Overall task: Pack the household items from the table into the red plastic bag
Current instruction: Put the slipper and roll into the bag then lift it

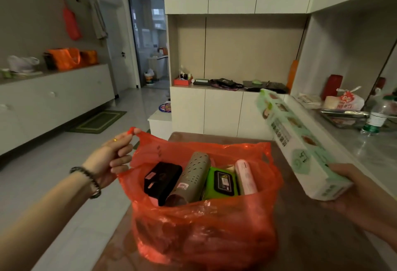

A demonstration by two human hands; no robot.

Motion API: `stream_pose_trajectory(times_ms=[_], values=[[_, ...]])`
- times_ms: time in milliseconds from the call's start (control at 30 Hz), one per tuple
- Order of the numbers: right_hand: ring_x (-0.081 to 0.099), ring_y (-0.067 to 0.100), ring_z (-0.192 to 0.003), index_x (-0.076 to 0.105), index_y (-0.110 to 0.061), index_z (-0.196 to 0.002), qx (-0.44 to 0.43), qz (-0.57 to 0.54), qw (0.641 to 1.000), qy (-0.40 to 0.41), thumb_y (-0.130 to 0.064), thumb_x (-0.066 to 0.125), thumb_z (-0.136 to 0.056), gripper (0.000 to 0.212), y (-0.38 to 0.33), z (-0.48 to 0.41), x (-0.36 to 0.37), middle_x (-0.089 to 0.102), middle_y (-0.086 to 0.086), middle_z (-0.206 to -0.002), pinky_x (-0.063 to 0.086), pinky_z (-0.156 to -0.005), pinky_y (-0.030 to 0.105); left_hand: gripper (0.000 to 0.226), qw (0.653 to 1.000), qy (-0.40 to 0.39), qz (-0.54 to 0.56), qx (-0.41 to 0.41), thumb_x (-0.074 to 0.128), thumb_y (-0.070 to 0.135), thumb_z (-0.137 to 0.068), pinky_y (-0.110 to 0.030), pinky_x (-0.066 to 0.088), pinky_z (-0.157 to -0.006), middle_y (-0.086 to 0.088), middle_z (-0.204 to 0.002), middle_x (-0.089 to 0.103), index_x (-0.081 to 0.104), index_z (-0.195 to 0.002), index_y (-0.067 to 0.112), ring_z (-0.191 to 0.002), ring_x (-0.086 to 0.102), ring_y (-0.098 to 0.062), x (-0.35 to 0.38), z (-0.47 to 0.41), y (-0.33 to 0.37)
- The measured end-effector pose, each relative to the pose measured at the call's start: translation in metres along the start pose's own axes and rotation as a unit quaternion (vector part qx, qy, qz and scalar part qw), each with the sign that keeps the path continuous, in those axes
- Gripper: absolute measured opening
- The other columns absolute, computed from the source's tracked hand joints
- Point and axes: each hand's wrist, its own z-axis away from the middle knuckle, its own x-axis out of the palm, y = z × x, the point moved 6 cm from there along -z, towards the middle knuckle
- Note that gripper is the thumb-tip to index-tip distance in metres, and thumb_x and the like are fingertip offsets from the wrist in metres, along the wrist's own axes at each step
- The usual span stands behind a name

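A red plastic bag stands open on the brown table. My left hand grips the bag's left handle and holds it up. Inside lie a black box, a grey perforated tube, a green wipes pack and a pink tube. My right hand holds the near end of a long white-and-green box, tilted up and away to the right of the bag, above the table.
A grey counter on the right carries a metal tray, a water bottle and a tied white bag. White cabinets stand behind the table. A low sideboard runs along the left, with tiled floor between.
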Motion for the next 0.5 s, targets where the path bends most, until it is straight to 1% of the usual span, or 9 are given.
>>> stream_pose_trajectory(times_ms=[67,100,167,200,233,267,333,400,500], values=[[0.067,0.02,-0.046,0.078,-0.012,-0.067,0.038,-0.017,0.997,-0.063,-0.026,0.092,-0.013,0.057,0.01,0.025,0.042,0.072,0.013,-0.063,0.051,-0.034,0.028,0.023,1.0,0.01,0.004,-0.003,0.035,0.021,-0.095,-0.004,0.019,-0.024,0.005,-0.034,0.033,0.057,-0.088,0.023,-0.02,0.022,0.0,0.011,0.006,0.005],[0.068,0.019,-0.049,0.077,-0.011,-0.065,0.063,-0.054,0.994,-0.074,-0.021,0.092,-0.006,0.061,0.014,0.031,0.053,0.072,0.012,-0.065,0.053,-0.036,0.029,0.024,1.0,0.011,0.007,-0.005,0.034,0.02,-0.096,-0.004,0.019,-0.024,0.006,-0.034,0.034,0.056,-0.088,0.023,-0.021,0.022,0.0,0.016,0.009,0.007],[0.067,-0.006,-0.076,0.07,-0.038,-0.083,0.159,-0.071,0.983,-0.051,-0.022,0.093,-0.036,0.055,0.043,0.039,0.081,0.068,-0.013,-0.088,0.056,-0.063,0.014,0.022,1.0,0.008,0.002,-0.011,0.034,0.019,-0.096,-0.005,0.019,-0.024,0.008,-0.034,0.035,0.055,-0.09,0.022,-0.021,0.023,0.0,0.023,0.011,0.008],[0.054,-0.022,-0.091,0.052,-0.051,-0.098,0.159,-0.034,0.987,0.004,-0.032,0.084,-0.059,0.054,0.053,0.04,0.083,0.056,-0.027,-0.099,0.048,-0.078,0.004,0.022,1.0,0.008,-0.001,-0.014,0.034,0.019,-0.097,-0.005,0.019,-0.024,0.008,-0.034,0.035,0.055,-0.091,0.022,-0.021,0.023,0.0,0.027,0.013,0.01],[0.046,-0.027,-0.1,0.039,-0.057,-0.106,0.153,-0.005,0.988,0.028,-0.043,0.073,-0.069,0.052,0.062,0.036,0.083,0.049,-0.032,-0.106,0.044,-0.087,0.003,0.021,1.0,0.005,-0.004,-0.015,0.035,0.019,-0.097,-0.005,0.02,-0.025,0.009,-0.034,0.036,0.055,-0.092,0.021,-0.022,0.023,0.0,0.029,0.015,0.011],[0.051,-0.016,-0.105,0.045,-0.051,-0.109,0.159,-0.083,0.984,0.018,-0.044,0.07,-0.071,0.045,0.072,0.03,0.097,0.055,-0.025,-0.11,0.049,-0.089,0.014,0.02,1.0,0.004,-0.007,-0.015,0.035,0.019,-0.096,-0.006,0.02,-0.025,0.009,-0.035,0.036,0.055,-0.092,0.021,-0.022,0.024,0.0,0.032,0.016,0.012],[0.061,0.022,-0.1,0.062,-0.016,-0.103,0.145,-0.111,0.983,-0.009,-0.021,0.068,-0.077,0.027,0.095,0.01,0.109,0.066,0.012,-0.103,0.057,-0.073,0.043,0.019,1.0,0.002,-0.009,-0.017,0.036,0.019,-0.096,-0.006,0.021,-0.025,0.009,-0.035,0.036,0.055,-0.093,0.021,-0.023,0.024,0.0,0.036,0.017,0.012],[0.058,0.032,-0.09,0.056,-0.001,-0.095,0.18,-0.078,0.98,0.037,-0.013,0.061,-0.086,0.016,0.117,-0.012,0.12,0.061,0.023,-0.094,0.054,-0.071,0.048,0.019,1.0,-0.004,-0.012,-0.02,0.037,0.019,-0.096,-0.007,0.021,-0.025,0.008,-0.035,0.037,0.055,-0.094,0.021,-0.023,0.025,-0.001,0.039,0.019,0.012],[0.055,0.033,-0.096,0.052,-0.004,-0.087,0.175,-0.019,0.984,0.029,-0.016,0.058,-0.089,0.013,0.131,-0.037,0.149,0.058,0.022,-0.093,0.046,-0.089,0.049,0.018,0.999,-0.014,-0.019,-0.022,0.037,0.019,-0.096,-0.007,0.022,-0.025,0.008,-0.036,0.037,0.055,-0.095,0.02,-0.023,0.025,-0.001,0.042,0.022,0.011]])
